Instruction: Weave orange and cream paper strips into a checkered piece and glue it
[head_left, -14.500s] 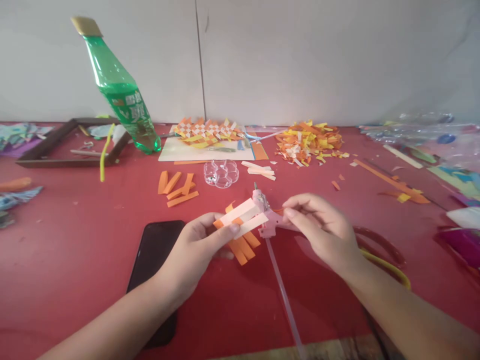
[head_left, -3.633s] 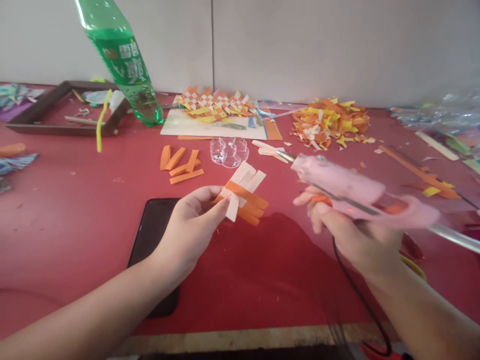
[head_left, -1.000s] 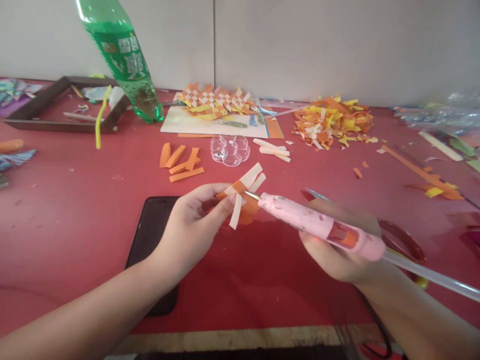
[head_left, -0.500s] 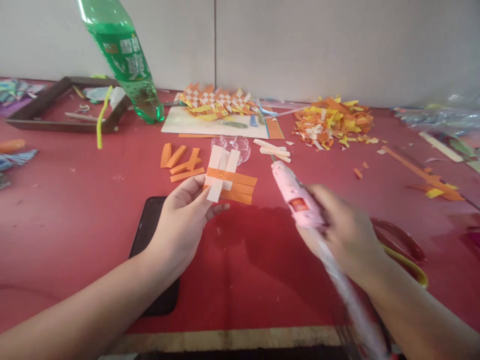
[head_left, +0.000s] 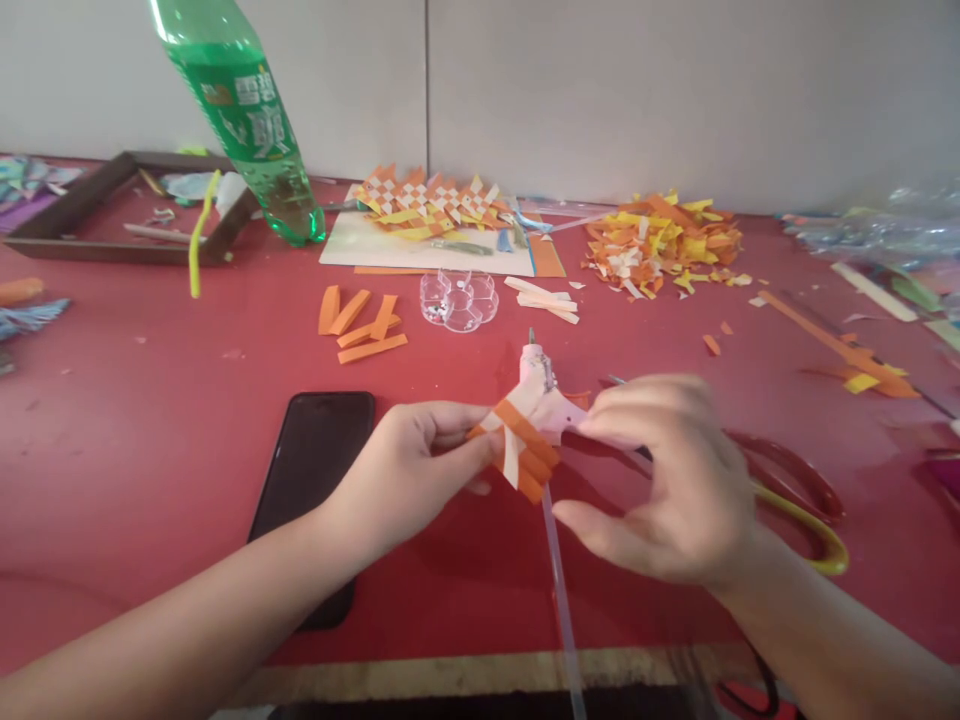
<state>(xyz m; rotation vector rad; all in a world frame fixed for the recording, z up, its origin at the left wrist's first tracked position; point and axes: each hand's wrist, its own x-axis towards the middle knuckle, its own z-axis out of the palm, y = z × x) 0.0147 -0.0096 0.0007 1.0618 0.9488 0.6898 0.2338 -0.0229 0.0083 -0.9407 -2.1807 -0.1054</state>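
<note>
Paper weave in left fingers, bits in palette

Interlaced strips: orange, white | glue gun: pink | table: red | bottle: green | woven pieces: orange-white check

Between left hand and right hand: woven paper and a glue gun, its stick running past the bench's front edge.
Left of phone: open bench up to the frame.
Past the gun: orange strips, clear tray, white strips in a low row.
Right wrist: scissors close beside.
Before scrap pile: mostly free room.
</note>
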